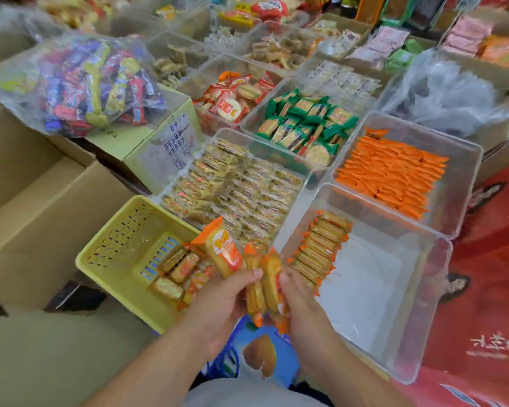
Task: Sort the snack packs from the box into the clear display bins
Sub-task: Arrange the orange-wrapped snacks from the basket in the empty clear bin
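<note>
My left hand point(218, 301) and my right hand point(299, 298) meet in the lower middle, both gripping a small bunch of orange-wrapped biscuit packs point(262, 286). One pack point(222, 249) sticks up from my left hand. A yellow perforated basket point(121, 251) at the left holds a few more of the same packs point(178, 271). To the right stands a clear bin point(423, 304) with one upright row of these packs point(321, 249) along its left side.
Clear bins behind hold clear-wrapped crackers point(235, 186), orange packs point(391, 174), green packs point(306, 124) and red-and-white packs point(232, 98). Open cardboard boxes point(36, 183) stand at the left, one carrying a bag of mixed candy point(86, 83). A red carton point(488, 289) lies at the right.
</note>
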Action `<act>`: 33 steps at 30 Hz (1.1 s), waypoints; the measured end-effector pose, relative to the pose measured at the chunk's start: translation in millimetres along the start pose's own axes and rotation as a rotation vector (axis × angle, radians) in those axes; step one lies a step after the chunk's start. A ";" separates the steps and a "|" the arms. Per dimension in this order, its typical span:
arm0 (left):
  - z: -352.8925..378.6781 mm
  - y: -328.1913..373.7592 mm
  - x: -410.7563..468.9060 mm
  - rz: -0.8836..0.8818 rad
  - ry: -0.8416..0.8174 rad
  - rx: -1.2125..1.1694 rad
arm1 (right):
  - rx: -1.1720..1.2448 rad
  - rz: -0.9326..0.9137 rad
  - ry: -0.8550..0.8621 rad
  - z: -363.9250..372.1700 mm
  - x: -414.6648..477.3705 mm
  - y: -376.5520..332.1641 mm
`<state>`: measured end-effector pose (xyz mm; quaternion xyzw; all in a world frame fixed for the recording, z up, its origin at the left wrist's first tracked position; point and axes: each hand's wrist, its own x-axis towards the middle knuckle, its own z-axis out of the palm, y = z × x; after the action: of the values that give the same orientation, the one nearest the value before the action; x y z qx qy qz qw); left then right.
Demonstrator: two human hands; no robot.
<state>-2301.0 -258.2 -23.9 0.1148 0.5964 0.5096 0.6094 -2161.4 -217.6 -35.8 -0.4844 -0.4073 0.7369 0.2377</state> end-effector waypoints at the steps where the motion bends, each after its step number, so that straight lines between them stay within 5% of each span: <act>1: 9.7 -2.8 -0.9 0.012 0.025 0.045 | 0.078 0.047 -0.028 -8.8 -1.6 1.6; 11: 65.4 -14.7 -14.5 0.051 0.019 0.464 | 0.395 0.218 -0.181 -69.8 -6.3 -7.4; 17: 73.0 -9.9 -9.1 0.056 0.145 0.569 | 0.502 0.139 -0.080 -87.7 -1.7 -14.5; 28: 77.9 -10.2 3.3 -0.312 -0.286 0.980 | 0.518 0.148 -0.154 -95.0 -6.4 -2.5; 33: 77.9 -7.1 11.2 -0.300 -0.279 0.957 | 0.504 0.169 -0.080 -105.4 0.7 3.7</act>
<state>-2234.4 -216.5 -15.6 0.3607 0.6855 0.0666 0.6289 -2065.9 -180.1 -60.2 -0.4127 -0.1781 0.8508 0.2723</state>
